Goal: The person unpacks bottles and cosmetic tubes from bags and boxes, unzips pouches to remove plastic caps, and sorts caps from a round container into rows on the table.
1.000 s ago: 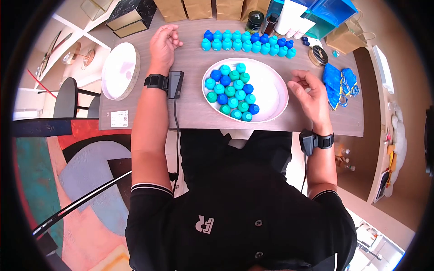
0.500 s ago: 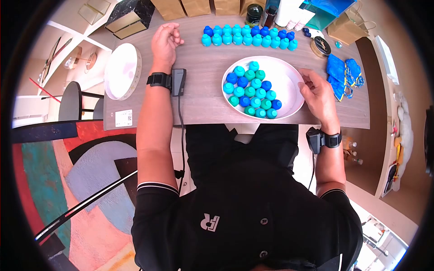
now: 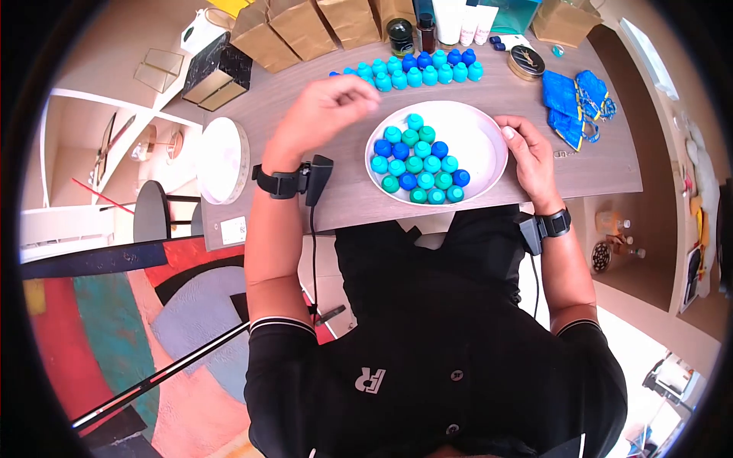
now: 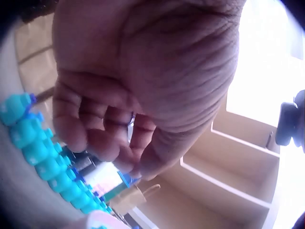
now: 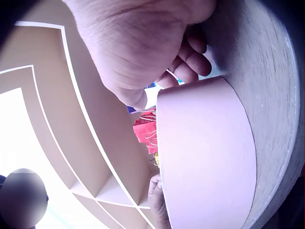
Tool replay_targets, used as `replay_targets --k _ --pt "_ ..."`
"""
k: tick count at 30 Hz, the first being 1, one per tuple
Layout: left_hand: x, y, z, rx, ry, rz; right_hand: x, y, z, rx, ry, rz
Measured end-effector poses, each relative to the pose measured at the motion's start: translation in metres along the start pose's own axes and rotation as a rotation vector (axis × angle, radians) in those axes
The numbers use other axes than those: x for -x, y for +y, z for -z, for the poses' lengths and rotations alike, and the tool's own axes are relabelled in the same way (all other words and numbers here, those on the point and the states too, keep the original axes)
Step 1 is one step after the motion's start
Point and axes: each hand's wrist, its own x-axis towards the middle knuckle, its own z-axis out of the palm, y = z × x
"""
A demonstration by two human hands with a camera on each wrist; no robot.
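In the head view, a round white tray [image 3: 482,153] holds several blue, teal and green small bottles [image 3: 414,164], mostly on its left side. My right hand [image 3: 532,162] grips its right rim, thumb at the top edge; in the right wrist view this hand [image 5: 138,52] is at the tray's wall [image 5: 205,157]. My left hand [image 3: 324,113] hangs over the table, left of the tray and near rows of bottles [image 3: 414,76]. The left wrist view shows the hand [image 4: 143,71] with loosely curled fingers and nothing held, beside the bottle rows [image 4: 50,167].
Another white tray [image 3: 223,160] stands at the left. Paper bags [image 3: 301,30], a black box [image 3: 217,72], a dark jar [image 3: 399,34] and white tubes [image 3: 449,21] line the back. Blue pouches [image 3: 563,107] and a round tin [image 3: 526,61] lie at the right.
My left hand has moved right and forward over the table towards the bottle rows. My right hand has come to the tray's rim, and the tray has shifted right.
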Motion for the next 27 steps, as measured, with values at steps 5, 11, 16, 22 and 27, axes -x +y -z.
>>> replay_targets --k 5,11,16,22,27 --pt "-0.023 0.031 -0.031 -0.647 -0.321 -0.179 0.0 0.002 0.0 -0.054 0.005 0.027" --pt "-0.037 0.033 -0.044 -0.999 -0.378 -0.264 0.001 0.008 -0.001 -0.126 0.046 0.027" --pt "-0.041 0.022 -0.05 -1.06 -0.414 -0.289 0.001 0.009 -0.001 -0.117 0.035 0.05" --pt "-0.043 0.036 -0.035 -0.903 -0.242 -0.42 0.001 0.012 -0.002 -0.154 0.03 0.035" --pt "-0.028 0.075 0.021 -0.71 0.021 -0.146 0.002 0.01 -0.002 -0.146 0.043 0.027"
